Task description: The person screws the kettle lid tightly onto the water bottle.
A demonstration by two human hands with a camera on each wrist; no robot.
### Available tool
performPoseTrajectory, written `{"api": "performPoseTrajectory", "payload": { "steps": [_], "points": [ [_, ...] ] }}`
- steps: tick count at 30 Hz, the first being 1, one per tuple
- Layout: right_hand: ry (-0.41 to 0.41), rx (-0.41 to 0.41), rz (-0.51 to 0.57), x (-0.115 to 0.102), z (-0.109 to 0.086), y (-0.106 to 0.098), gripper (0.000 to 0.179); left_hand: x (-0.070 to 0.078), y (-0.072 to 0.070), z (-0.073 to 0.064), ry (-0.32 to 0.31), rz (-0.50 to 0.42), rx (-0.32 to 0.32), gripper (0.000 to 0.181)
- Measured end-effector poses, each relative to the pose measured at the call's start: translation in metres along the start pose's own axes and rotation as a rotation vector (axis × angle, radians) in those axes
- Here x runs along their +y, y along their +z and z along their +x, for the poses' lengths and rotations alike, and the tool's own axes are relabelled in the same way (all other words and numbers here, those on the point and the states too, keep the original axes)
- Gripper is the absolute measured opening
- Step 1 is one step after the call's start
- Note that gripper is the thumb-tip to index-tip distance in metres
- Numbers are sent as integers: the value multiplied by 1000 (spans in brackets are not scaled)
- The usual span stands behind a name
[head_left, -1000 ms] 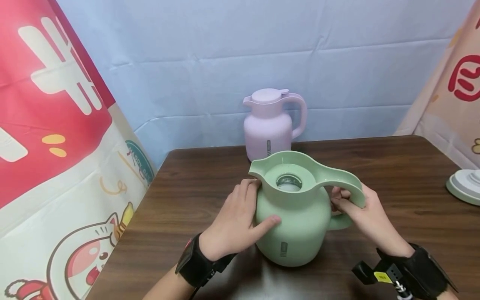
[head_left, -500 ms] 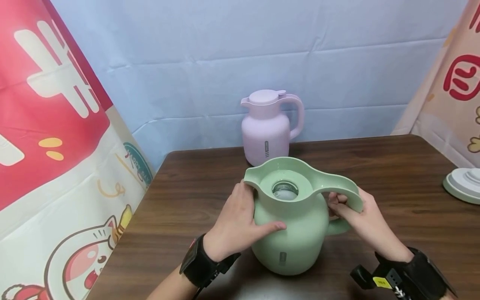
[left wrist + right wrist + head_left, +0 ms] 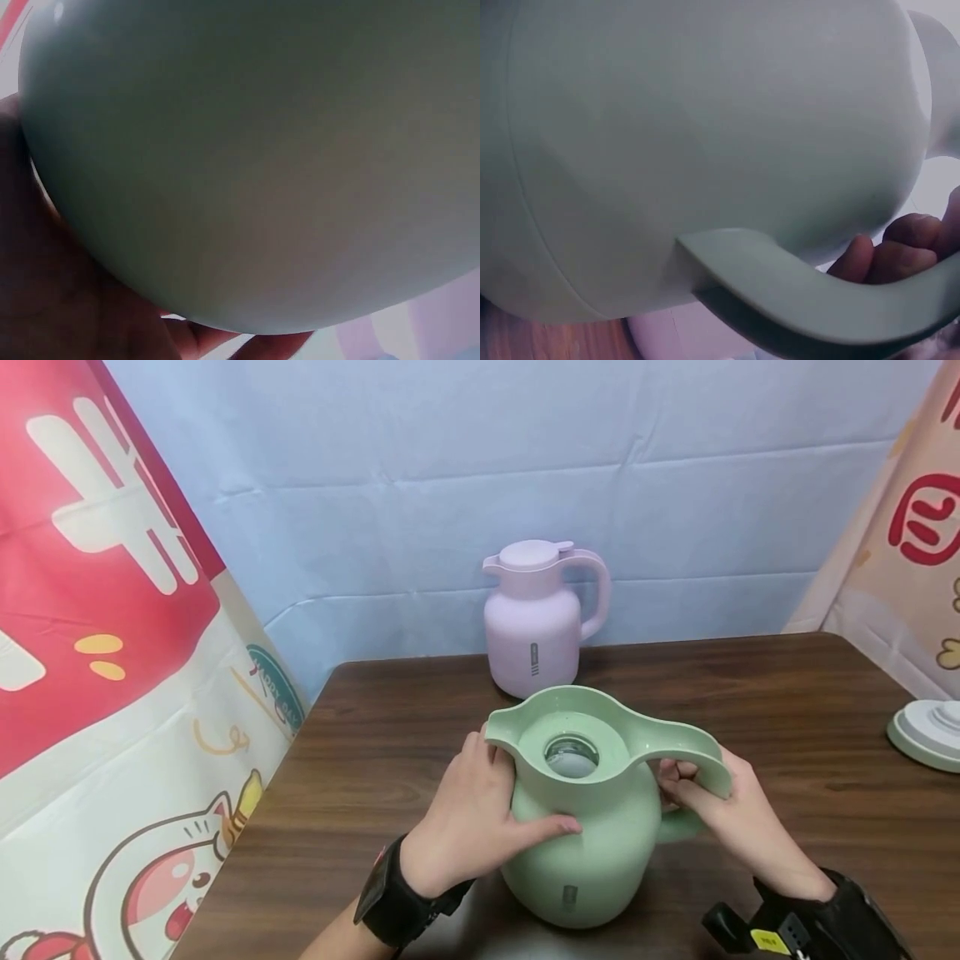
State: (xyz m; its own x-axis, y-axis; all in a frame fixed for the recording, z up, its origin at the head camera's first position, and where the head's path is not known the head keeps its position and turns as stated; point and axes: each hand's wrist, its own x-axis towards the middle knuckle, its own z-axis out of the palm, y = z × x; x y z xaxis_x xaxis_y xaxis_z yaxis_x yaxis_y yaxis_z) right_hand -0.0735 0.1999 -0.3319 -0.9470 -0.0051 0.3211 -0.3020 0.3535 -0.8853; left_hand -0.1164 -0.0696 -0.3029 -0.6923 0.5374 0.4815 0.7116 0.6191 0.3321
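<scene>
A green thermal jug [image 3: 581, 852] without a lid stands before me in the head view, its round glass mouth [image 3: 572, 756] showing. My left hand [image 3: 472, 822] holds the jug's body from the left, thumb across the front and fingers round the far side. On the right, my right hand [image 3: 720, 797] grips the jug's handle [image 3: 802, 296], with curled fingertips [image 3: 904, 259] showing inside the loop. The rounded jug body [image 3: 247, 165] fills most of the left wrist view. Whether its base touches the table cannot be told.
Behind the green jug, a lidded purple jug [image 3: 532, 627] stands near the back edge of the brown wooden table [image 3: 375, 760]. A round green and white lid-like piece [image 3: 930, 735] lies at the far right. Printed cloths hang on both sides, a pale blue one [image 3: 420, 510] behind.
The green jug has shifted slightly toward me, with both hands still holding it. The purple jug and the round piece stay in place.
</scene>
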Motion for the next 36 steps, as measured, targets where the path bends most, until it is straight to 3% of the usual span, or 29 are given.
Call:
{"api": "performPoseTrajectory", "payload": {
  "steps": [6, 16, 24, 27, 29, 33, 36],
  "points": [
    [0, -13, 1, 2, -1, 1, 14, 4, -2, -5, -31, 22, -18, 92],
    [25, -32, -8, 3, -6, 0, 8, 6, -5, -8, -28, 1, -24, 92],
    [-85, -83, 29, 9, -9, -2, 14, 4, -2, -8, -24, -13, -24, 94],
    [-84, -125, 47, 15, -12, -5, 19, 3, -1, -8, -16, -6, -22, 95],
    [-78, -177, 104, 22, -14, -9, 23, 3, -1, -8, -12, -1, -19, 96],
    [-104, -335, 343, 36, -16, -22, 38, 3, -1, -8, -13, -2, -17, 97],
    [-214, -422, 551, 48, -14, -29, 46, 3, -2, -8, -17, -3, -14, 96]
  ]
}}
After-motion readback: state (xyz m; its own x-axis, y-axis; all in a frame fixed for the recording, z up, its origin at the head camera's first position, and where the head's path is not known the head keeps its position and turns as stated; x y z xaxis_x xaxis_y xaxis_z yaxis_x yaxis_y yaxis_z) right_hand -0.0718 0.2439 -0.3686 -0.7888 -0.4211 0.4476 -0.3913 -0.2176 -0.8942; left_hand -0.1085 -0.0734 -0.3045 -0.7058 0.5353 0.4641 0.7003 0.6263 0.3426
